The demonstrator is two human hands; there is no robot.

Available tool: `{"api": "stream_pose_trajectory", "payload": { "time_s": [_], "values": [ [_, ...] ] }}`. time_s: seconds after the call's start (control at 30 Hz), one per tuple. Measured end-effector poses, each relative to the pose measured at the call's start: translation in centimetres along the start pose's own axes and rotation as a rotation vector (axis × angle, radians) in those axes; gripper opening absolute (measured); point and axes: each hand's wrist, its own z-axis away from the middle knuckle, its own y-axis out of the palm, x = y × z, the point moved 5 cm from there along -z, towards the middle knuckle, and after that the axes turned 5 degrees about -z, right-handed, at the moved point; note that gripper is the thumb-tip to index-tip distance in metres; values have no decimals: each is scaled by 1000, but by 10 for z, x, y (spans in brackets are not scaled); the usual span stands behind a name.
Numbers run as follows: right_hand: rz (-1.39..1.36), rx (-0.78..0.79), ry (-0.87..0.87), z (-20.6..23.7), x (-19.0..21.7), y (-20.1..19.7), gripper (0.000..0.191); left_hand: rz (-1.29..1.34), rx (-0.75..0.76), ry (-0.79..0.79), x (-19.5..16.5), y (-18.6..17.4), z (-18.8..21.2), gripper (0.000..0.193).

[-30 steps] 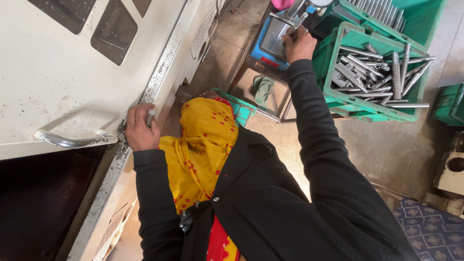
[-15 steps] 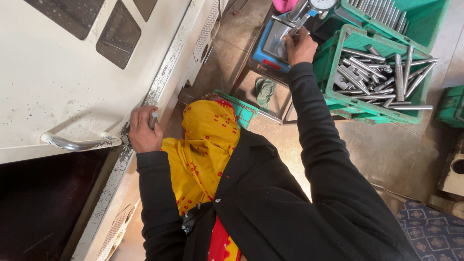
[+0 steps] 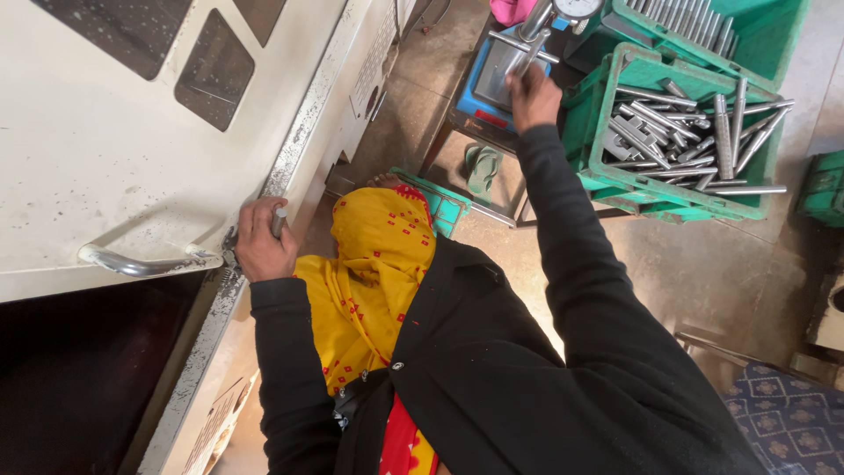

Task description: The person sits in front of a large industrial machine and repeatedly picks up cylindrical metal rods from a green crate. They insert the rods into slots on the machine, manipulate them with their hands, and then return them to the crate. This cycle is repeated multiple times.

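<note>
My left hand [image 3: 261, 242] is closed around a short metal rod [image 3: 279, 220] and rests against the edge of the white machine door [image 3: 132, 132]. My right hand [image 3: 534, 98] reaches forward and grips another metal rod [image 3: 531, 58]. It holds this rod on the grey plate of a blue-based gauge stand [image 3: 489, 81], just below a round dial gauge [image 3: 578, 8]. Black sleeves cover both arms, and a yellow scarf [image 3: 374, 273] hangs between them.
A green crate [image 3: 615, 180] holding several metal rods [image 3: 694, 132] stands right of the stand, with a second green crate [image 3: 778, 40] behind it. The door's steel handle [image 3: 132, 262] is left of my left hand. A green slipper [image 3: 481, 167] and a blue mat [image 3: 782, 422] lie on the floor.
My right hand stays at the gauge stand and now holds its rod raised toward the dial. My left hand keeps its rod at the machine edge. The view has shifted slightly.
</note>
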Motion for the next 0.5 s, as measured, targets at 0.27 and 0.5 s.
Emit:
{"api": "stream_pose_trajectory", "payload": {
  "time_s": [0.27, 0.5],
  "values": [
    [68, 52, 30, 39, 55, -60, 9, -12, 4, 15, -4, -1, -2, 30],
    [-17, 47, 98, -1, 57, -64, 16, 8, 8, -15, -5, -2, -2, 29]
  ]
}}
